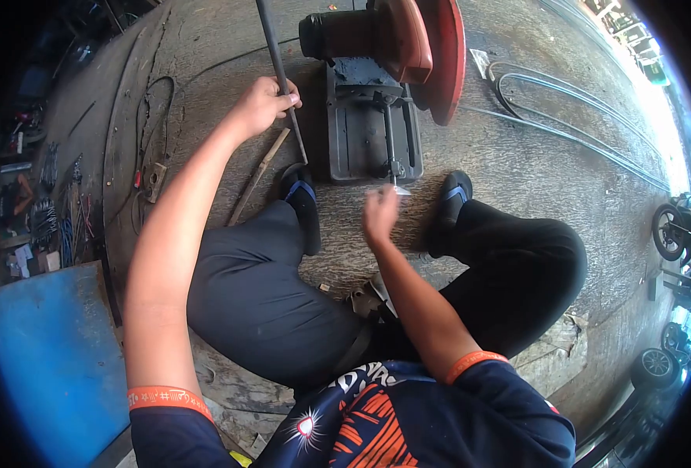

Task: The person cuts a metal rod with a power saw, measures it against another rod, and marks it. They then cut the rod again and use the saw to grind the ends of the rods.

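Observation:
My left hand (269,105) is closed around a long dark metal rod (273,39), whose lower end reaches down close to my left sandal. In front of me stands a cut-off saw with a red blade guard (439,58) and a dark metal base (351,148). A clamp screw (390,132) runs along the base toward me. My right hand (380,214) is at the near end of this screw, beside its shiny crank handle (401,190). Motion smears its fingers, so I cannot see whether they grip the handle.
A wooden stick (259,173) lies by my left foot (302,199). A power socket block (154,181) and cables lie to the left, near a blue panel (57,343). Long bent rods (579,129) stretch over the floor at right. A motorcycle wheel (670,232) stands farther right.

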`<state>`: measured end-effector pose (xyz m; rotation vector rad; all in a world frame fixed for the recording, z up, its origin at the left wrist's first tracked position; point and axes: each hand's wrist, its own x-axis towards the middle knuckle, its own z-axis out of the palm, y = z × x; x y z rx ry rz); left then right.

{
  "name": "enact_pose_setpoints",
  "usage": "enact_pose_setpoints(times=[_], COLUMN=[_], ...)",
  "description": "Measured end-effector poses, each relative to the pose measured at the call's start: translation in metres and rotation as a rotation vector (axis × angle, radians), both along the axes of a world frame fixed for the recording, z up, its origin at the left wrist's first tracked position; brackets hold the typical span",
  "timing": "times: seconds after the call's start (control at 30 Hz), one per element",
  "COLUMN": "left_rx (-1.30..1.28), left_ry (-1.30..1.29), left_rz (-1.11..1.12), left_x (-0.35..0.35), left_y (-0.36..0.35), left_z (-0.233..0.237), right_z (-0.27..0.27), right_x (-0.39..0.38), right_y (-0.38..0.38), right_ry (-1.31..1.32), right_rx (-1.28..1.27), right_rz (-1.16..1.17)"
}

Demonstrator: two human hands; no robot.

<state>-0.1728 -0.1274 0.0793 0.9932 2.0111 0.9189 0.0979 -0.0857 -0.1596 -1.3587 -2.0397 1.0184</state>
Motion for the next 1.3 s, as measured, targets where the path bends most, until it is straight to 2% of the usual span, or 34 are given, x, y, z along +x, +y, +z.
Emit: enact_pose_setpoints(times=[0.03, 0.07, 0.1, 0.13, 0.2, 0.27, 0.33, 0.4, 0.5, 0.57, 0.6, 0.63, 0.7, 0.73, 0.8, 0.87, 0.93, 1.0, 1.07, 1.13, 1.2, 1.23, 1.27, 1.3], left_rx=[-0.002, 0.032, 0.071, 0.08, 0.082, 0.082, 0.1, 0.093, 0.083, 0.075, 0.07, 0.07, 0.071, 0.073, 0.077, 0.091, 0.114, 0.056, 0.057, 0.05, 0.046, 0.046, 0.037, 0.031], left_ry=[-0.003, -0.025, -0.046, -0.044, -0.057, -0.058, -0.047, -0.022, -0.028, -0.017, -0.003, -0.005, 0.002, 0.004, 0.007, 0.004, 0.0, -0.014, -0.012, -0.004, -0.016, -0.015, -0.007, -0.001], left_rz=[0.0, 0.03, 0.061, 0.061, 0.086, 0.069, 0.054, 0.062, 0.07, 0.068, 0.06, 0.062, 0.063, 0.067, 0.07, 0.069, 0.064, 0.005, 0.008, 0.01, 0.019, 0.018, 0.012, 0.006], left_x=[0.001, 0.001, 0.0, 0.0, 0.003, 0.004, 0.002, 0.004, 0.0, -0.003, -0.002, -0.001, 0.0, 0.002, 0.005, 0.006, 0.005, 0.001, 0.001, 0.0, 0.001, 0.001, 0.0, 0.0], left_y=[0.0, 0.001, 0.004, 0.006, 0.003, 0.0, 0.001, 0.0, -0.002, 0.0, 0.0, -0.001, 0.001, 0.001, 0.0, -0.003, -0.003, -0.005, -0.005, -0.005, -0.006, -0.006, -0.005, -0.004], left_z=[-0.001, -0.004, -0.004, -0.003, -0.003, -0.004, -0.002, -0.003, -0.006, -0.007, -0.008, -0.008, -0.006, -0.005, -0.001, -0.002, -0.001, 0.0, 0.0, 0.001, 0.001, 0.001, 0.001, 0.0], right_z=[0.001, -0.017, 0.0, 0.021, -0.034, -0.029, -0.01, -0.046, -0.037, -0.029, -0.015, -0.005, 0.026, 0.022, -0.01, -0.044, -0.041, -0.028, -0.027, -0.026, -0.012, 0.001, -0.015, 0.012], right_x=[0.0, 0.0, -0.004, -0.004, -0.005, -0.002, -0.002, 0.007, 0.005, -0.003, 0.008, 0.007, 0.004, 0.005, 0.011, 0.014, 0.012, 0.014, 0.022, 0.016, 0.006, 0.011, 0.024, 0.014], right_y=[-0.017, -0.031, -0.057, -0.062, -0.066, -0.036, -0.006, 0.029, 0.041, 0.008, -0.008, -0.021, -0.055, -0.066, -0.062, -0.039, -0.006, 0.028, 0.06, 0.061, 0.05, 0.035, 0.029, 0.021], right_ry=[0.141, 0.311, 0.156, 0.139, 0.298, 0.221, 0.199, 0.32, 0.332, 0.252, -0.037, -0.051, -0.239, -0.138, 0.01, 0.079, 0.101, 0.112, 0.169, 0.202, 0.576, 0.663, 0.759, 0.706], right_rx=[-0.4, -0.677, -0.886, -0.737, -0.818, -0.749, -0.522, -0.582, -0.609, -0.402, 0.156, -0.49, -0.531, -0.566, -0.637, -0.444, -0.327, -0.289, -0.424, -0.377, -0.347, -0.324, -0.643, -0.573], right_rz=[0.317, 0.679, 0.52, 0.474, 0.222, -0.026, -0.369, -0.363, -0.418, -0.293, 0.22, 0.592, 0.711, 0.517, 0.307, -0.009, -0.307, -0.441, -0.407, -0.495, -0.762, -0.555, -0.295, -0.314])
